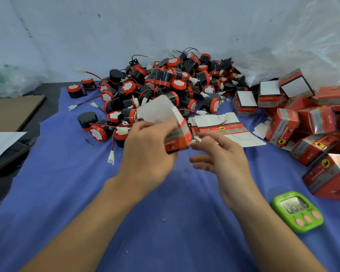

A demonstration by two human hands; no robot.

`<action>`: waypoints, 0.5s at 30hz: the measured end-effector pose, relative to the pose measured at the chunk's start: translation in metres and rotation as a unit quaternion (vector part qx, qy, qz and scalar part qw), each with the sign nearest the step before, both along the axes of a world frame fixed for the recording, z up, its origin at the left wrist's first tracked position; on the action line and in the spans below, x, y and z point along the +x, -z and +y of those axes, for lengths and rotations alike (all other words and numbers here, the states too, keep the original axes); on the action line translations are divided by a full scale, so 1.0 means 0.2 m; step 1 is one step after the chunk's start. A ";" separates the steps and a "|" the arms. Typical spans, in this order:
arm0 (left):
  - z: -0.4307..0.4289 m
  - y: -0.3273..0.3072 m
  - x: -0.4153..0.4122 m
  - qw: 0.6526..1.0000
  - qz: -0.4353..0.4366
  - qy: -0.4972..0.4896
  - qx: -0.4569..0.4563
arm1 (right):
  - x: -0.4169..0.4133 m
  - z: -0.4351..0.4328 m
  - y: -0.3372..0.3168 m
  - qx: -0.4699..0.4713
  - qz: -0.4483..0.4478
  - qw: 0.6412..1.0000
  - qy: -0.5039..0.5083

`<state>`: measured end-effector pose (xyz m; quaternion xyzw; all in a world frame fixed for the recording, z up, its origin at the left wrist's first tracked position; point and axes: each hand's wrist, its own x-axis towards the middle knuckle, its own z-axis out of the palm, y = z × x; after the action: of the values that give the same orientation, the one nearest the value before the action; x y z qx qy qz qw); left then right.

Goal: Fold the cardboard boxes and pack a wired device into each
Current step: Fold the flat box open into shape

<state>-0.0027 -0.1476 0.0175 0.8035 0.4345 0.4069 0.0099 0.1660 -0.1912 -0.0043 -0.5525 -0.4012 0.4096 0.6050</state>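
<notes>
Fingers (155, 125) of the left hand (147, 152) are curled round a partly folded cardboard box (178, 132), gripping its left side just in front of the heap of wired devices (165, 83). The box is tilted, with its red printed walls low and a white flap raised against the heap's near edge. Blur smears that flap, so its fold cannot be read.

The right hand (222, 156) hangs beside the box's lower right corner. Its fingers (203, 160) are spread and loosely bent, holding nothing. Thumb and forefinger tips seem to touch that corner, though the blur leaves it uncertain.

A stack of flat box blanks (230, 132) lies at the heap's near right edge, just behind the right hand, with a red wire (210, 124) from the heap trailing across it. One white connector (111, 157) on a red lead reaches out from the heap's near left side, toward the left wrist.

Right of the heap is a pile of folded boxes (302, 122), some red sides up, some showing white panels. A green timer (297, 212) lies well in front of the heap, to the right of the right forearm.

Heap, boxes and timer all rest on a blue cloth (86, 193). A brown cardboard sheet (12, 112) lies left of the heap, off the cloth, and a clear plastic bag (302, 46) bulges behind the heap's right end.
</notes>
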 end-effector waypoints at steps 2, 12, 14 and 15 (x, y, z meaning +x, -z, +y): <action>-0.02 0.05 0.02 0.986 0.147 -0.018 0.078 | 0.01 0.00 0.00 -0.003 0.007 1.000 -0.012; -0.12 0.07 0.08 0.942 0.322 -0.007 -0.095 | -0.03 0.00 0.07 -0.057 -0.320 0.944 -0.047; -0.15 0.09 0.12 0.925 0.374 -0.021 -0.069 | -0.04 -0.01 0.06 -0.048 -0.327 0.943 -0.048; -0.15 0.10 0.13 0.921 0.383 -0.028 -0.058 | -0.04 -0.01 0.06 -0.045 -0.321 0.945 -0.049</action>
<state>0.0236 -0.1770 -0.0019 0.8836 0.4499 0.0420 -0.1224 0.1577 -0.1933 -0.0161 -0.6607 -0.5825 0.2571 0.3976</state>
